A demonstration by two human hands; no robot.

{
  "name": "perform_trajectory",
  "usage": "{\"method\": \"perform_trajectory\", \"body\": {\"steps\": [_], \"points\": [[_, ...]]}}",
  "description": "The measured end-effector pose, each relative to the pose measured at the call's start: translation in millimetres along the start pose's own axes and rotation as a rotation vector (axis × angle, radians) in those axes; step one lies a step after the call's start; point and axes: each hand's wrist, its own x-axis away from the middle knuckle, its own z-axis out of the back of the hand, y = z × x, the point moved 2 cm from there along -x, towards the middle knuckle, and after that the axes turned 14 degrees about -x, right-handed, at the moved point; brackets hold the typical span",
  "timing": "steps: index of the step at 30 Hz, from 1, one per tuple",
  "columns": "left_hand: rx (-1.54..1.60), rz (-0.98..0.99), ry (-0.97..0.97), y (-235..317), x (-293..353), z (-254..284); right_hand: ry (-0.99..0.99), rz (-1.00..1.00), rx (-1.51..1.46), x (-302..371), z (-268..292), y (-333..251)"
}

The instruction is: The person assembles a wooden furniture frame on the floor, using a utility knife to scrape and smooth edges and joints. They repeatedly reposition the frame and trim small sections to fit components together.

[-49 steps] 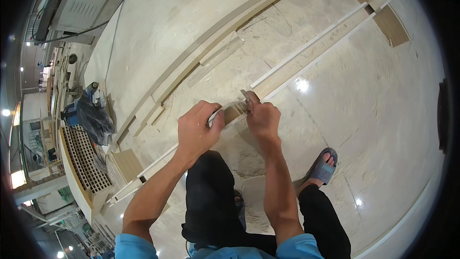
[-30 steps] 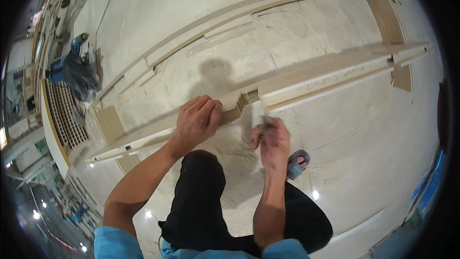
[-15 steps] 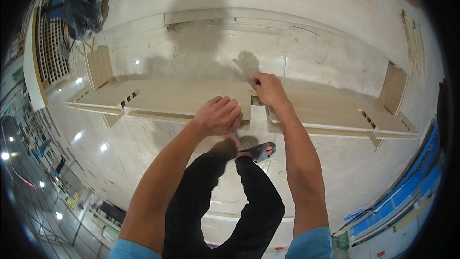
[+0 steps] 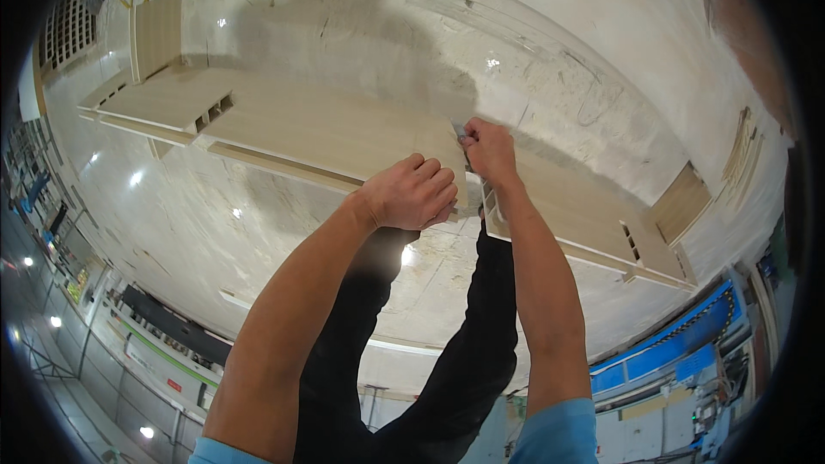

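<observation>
Two long, pale wooden panels stretch across the view with a narrow gap between their inner ends. My left hand (image 4: 411, 193) is closed at the near inner corner of the left panel (image 4: 318, 125), its fingers curled over the edge. Across the gap, by the far inner corner, my right hand (image 4: 491, 153) is closed in a pinch. Something small and greyish shows at its fingertips, too unclear to name. My right wrist passes over the inner end of the right panel (image 4: 567, 198). Short upright boards stand at the outer ends, one on the left (image 4: 157, 34) and one on the right (image 4: 681, 199).
Slots cut through the panels (image 4: 213, 110) show near their outer ends. Thin wooden strips (image 4: 741, 155) lie on the pale, scuffed floor (image 4: 378, 43) at the right. Blue equipment (image 4: 670, 335) stands at the lower right. My legs (image 4: 455, 352) are between the panels and me.
The view has turned, so the panels now slope down to the right. Both hands stay near the inner ends. The sandalled foot seen before is no longer visible.
</observation>
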Motion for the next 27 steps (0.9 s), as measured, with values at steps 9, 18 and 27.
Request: {"method": "perform_trajectory", "body": {"steps": [9,18,27], "points": [[-0.062,0.002,0.006,0.7,2.7,0.6,-0.087,0.060,-0.047,24.0,10.6,-29.3],[0.028,0.051,0.038,0.2,2.8,-1.2,-0.130,0.094,-0.282,24.2,58.9,-56.1],[-0.005,0.091,0.024,2.7,2.8,-2.5,-0.195,0.231,0.071,8.2,8.7,-12.8]]}}
